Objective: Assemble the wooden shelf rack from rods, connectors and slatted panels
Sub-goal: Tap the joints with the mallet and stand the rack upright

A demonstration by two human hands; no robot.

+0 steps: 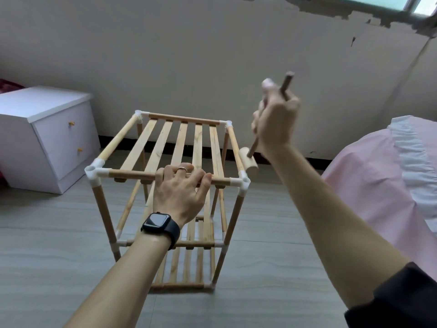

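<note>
**Clerk:** Presently, where is the work standing?

**Inspector:** On the floor (pixel 272 233) the rack (pixel 118 140) is standing upright, slatted panels seated. The left hand (pixel 179 188) is curling round its front top rod (pixel 132 174). The right hand (pixel 275 119) is gripping a raised mallet (pixel 247 161), whose head is hanging beside the right front connector (pixel 243 183).

**Clerk:** Hazard?

**Inspector:** In my judgement, a skewed blow risks cracking that connector or catching the left fingers.

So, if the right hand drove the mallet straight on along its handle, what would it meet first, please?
Most likely the white corner connector at the near right of the rack, just below the mallet in the right hand; depth is unclear.
</note>
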